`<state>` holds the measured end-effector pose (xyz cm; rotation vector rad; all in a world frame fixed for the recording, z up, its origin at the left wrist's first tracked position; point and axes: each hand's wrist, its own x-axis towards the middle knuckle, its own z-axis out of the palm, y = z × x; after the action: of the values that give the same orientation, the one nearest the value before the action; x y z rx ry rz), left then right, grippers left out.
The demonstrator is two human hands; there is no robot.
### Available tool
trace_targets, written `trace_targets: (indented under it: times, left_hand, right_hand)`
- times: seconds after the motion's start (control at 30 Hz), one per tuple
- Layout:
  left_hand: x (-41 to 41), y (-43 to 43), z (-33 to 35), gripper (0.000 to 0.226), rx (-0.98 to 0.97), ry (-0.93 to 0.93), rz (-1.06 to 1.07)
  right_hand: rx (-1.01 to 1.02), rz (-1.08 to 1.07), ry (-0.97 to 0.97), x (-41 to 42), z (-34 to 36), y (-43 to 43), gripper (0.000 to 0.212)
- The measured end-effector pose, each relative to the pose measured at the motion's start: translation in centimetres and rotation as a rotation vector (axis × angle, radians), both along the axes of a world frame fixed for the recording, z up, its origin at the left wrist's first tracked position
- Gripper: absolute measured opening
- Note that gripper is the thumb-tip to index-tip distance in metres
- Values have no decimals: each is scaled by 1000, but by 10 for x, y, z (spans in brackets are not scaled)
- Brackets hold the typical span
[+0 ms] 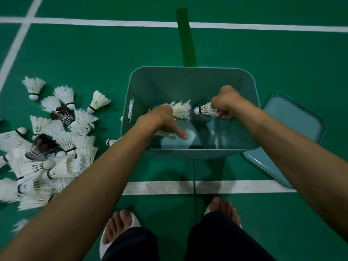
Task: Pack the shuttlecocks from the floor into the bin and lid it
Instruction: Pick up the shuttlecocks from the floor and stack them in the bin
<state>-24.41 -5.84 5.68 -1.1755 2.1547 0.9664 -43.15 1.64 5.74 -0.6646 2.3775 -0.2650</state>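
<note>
Well, left hand [160, 119], right hand [225, 103]: shuttlecocks [180, 110] over bin [188, 154].

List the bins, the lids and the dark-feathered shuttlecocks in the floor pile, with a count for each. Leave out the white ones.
Bin: 1
Lid: 1
Dark-feathered shuttlecocks: 2 in view
Total: 4
</note>
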Motion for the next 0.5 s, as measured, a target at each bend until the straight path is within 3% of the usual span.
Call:
trace_targets:
  times: [0.1,0.23,0.5]
  left_hand:
    - [1,-3,-2,111,-16,-50,73]
    - [-4,-12,-9,123,-1,-70,0]
    - [-8,-25,-14,125,13,-59,-47]
  right_hand:
    - [-23,-43,-28,5,-15,-14,16]
    - [-18,-116,-245,16,-39,-33,19]
    - [-73,-293,-389,19,-59,-47,17]
